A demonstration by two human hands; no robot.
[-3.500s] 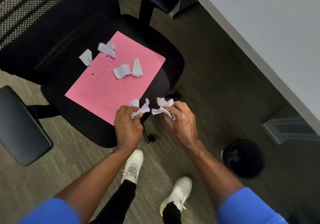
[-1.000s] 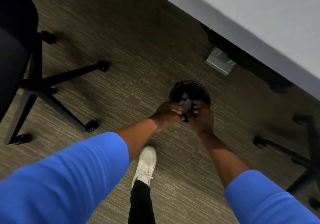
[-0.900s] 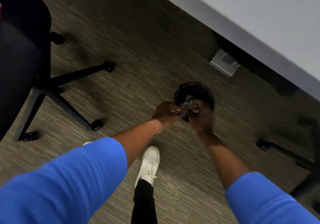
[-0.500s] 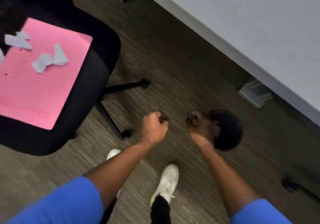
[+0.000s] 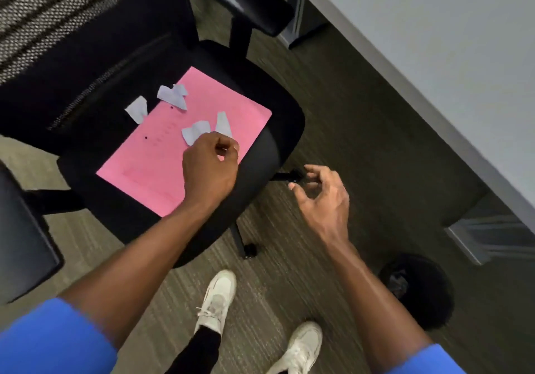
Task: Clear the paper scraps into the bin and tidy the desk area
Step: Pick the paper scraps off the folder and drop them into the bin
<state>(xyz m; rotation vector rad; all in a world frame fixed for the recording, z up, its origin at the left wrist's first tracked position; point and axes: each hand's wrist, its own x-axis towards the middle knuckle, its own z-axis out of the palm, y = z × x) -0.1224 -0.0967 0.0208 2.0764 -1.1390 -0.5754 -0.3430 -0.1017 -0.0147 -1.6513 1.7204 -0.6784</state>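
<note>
Several white paper scraps lie on a pink sheet [image 5: 144, 168] on the black office chair seat [image 5: 269, 147]. One scrap [image 5: 136, 109] rests on the seat just off the sheet. Another scrap [image 5: 172, 97] lies at the sheet's far edge, and two scraps [image 5: 195, 131] sit mid-sheet. My left hand [image 5: 210, 165] hovers over the sheet with curled fingers, its knuckles right at those two scraps; nothing shows in its grasp. My right hand [image 5: 321, 200] hangs open beside the seat's right edge, holding nothing. The round black bin [image 5: 434, 275] stands on the floor at lower right, with crumpled paper [image 5: 399, 284] inside.
A grey desk [image 5: 434, 40] runs diagonally along the right, with its metal foot [image 5: 489, 237] near the bin. The chair has a mesh back [image 5: 58, 11], armrests [image 5: 254, 6] and wheeled legs [image 5: 249, 249]. My feet in white shoes [image 5: 217, 298] stand on the carpet.
Both hands carried crumpled scraps from the chair to the bin and let them go there. I have turned back; the left hand has reached over the pink sheet, and the right hand has opened.
</note>
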